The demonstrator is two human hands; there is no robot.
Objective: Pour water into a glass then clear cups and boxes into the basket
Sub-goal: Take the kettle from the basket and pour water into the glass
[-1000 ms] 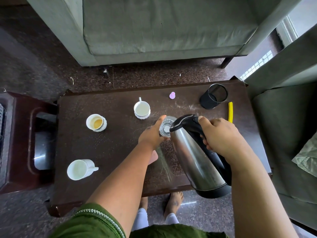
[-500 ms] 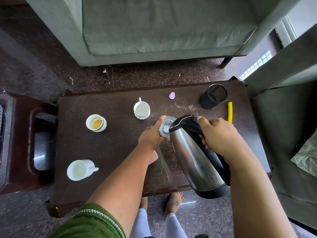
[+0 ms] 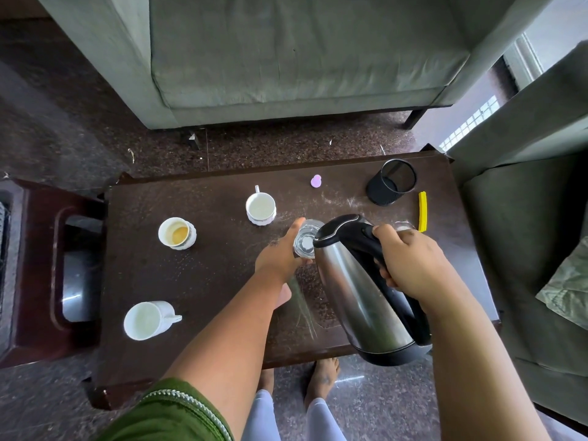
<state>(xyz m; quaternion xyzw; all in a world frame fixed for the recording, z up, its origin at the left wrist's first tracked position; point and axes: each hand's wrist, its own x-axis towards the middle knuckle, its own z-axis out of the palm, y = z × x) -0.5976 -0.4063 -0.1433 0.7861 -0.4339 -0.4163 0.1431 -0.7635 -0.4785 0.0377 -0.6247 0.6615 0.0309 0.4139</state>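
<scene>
A clear glass (image 3: 306, 238) stands near the middle of the dark wooden table (image 3: 206, 275). My left hand (image 3: 280, 254) grips its side. My right hand (image 3: 410, 262) holds the black handle of a steel kettle (image 3: 359, 288), tilted so its spout sits over the rim of the glass. Three white cups are on the table: one upright with a brownish residue (image 3: 177, 233), one upright behind the glass (image 3: 260, 207), and one lying on its side (image 3: 147, 319) at the front left.
A black mesh pen holder (image 3: 392, 181), a yellow strip (image 3: 422, 211) and a small purple piece (image 3: 316, 181) lie at the table's far right. A second glass rim (image 3: 402, 225) peeks out behind my right hand. Grey sofas stand behind and to the right; a dark side stand sits left.
The kettle has tipped slightly further towards the glass. Both hands keep their grips and the cups have not moved.
</scene>
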